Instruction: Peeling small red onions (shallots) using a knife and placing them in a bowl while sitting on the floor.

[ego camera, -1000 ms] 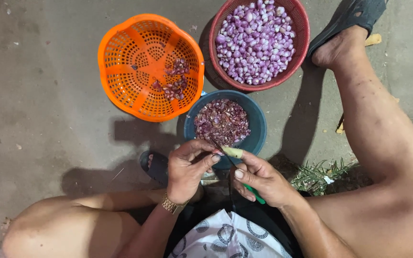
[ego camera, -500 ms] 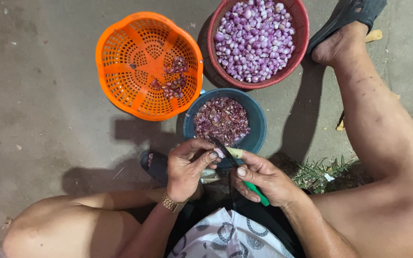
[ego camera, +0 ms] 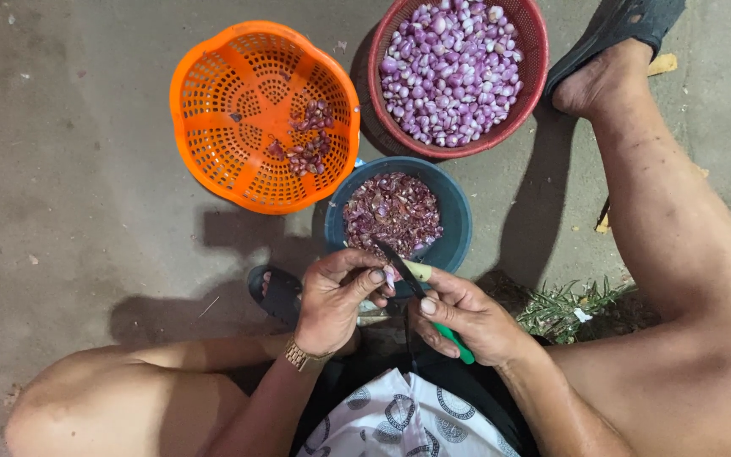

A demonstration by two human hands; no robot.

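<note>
- My left hand [ego camera: 336, 296] pinches a small shallot [ego camera: 390, 276] over the blue bowl [ego camera: 458, 222] of peels.
- My right hand [ego camera: 467, 317] is clamped around a green-handled knife [ego camera: 420, 288], blade touching the shallot.

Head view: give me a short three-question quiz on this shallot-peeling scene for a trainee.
1. True or false: the right hand holds a knife with a green handle.
2. Which container holds the peeled shallots? A) orange basket B) red basket C) blue bowl
3. Fill in: the left hand pinches a small ____ over the blue bowl's near rim.

Key:
1. True.
2. B; the blue bowl holds the skins, the orange basket only a few pieces.
3. Shallot.
</note>
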